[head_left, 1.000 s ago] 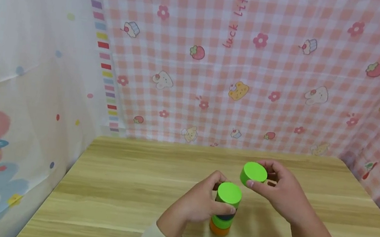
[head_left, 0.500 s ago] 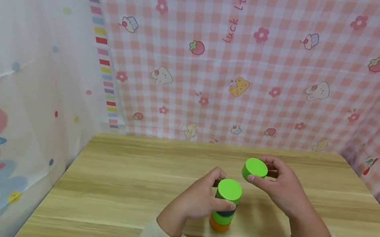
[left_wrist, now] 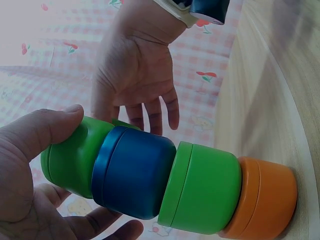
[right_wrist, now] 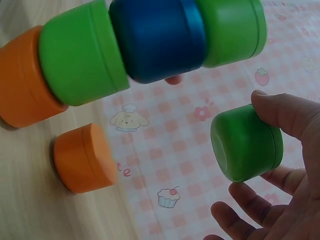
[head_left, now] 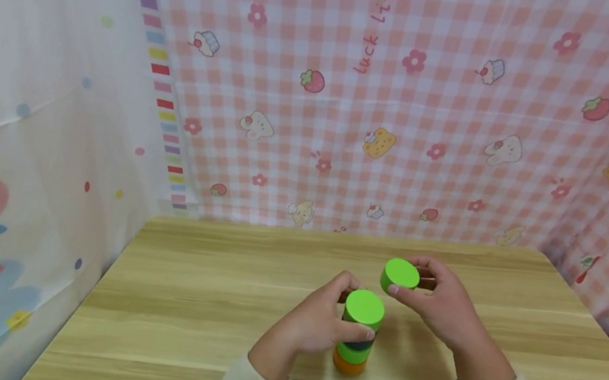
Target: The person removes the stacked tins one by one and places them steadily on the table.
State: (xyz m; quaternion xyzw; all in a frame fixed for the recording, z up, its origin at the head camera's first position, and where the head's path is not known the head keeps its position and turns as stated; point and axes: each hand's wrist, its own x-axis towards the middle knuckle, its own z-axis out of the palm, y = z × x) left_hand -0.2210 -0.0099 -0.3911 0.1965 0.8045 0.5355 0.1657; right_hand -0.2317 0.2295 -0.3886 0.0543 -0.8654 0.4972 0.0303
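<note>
Near the table's [head_left: 195, 304] front edge, the left hand [head_left: 314, 328] wraps thumb and fingers around the upper part of a stack of cups [head_left: 356, 340], orange at the bottom, then green, blue and green. The right hand [head_left: 441, 300] pinches another green cup [head_left: 400, 276] in the air just beside the stack's top. It looks like mid-stacking; next that cup needs centring squarely over the top one while the stack is steadied.

A pink-and-white checked cloth [head_left: 409, 114] printed with strawberries, flowers, cupcakes, bears and the words "luck life" is hanging behind and to the right of a light wooden table [head_left: 195, 304]. On the left, a pale cloth [head_left: 26, 131] with cartoon animals and coloured dots is draping down beside the table, and soft, even light is falling over everything.
</note>
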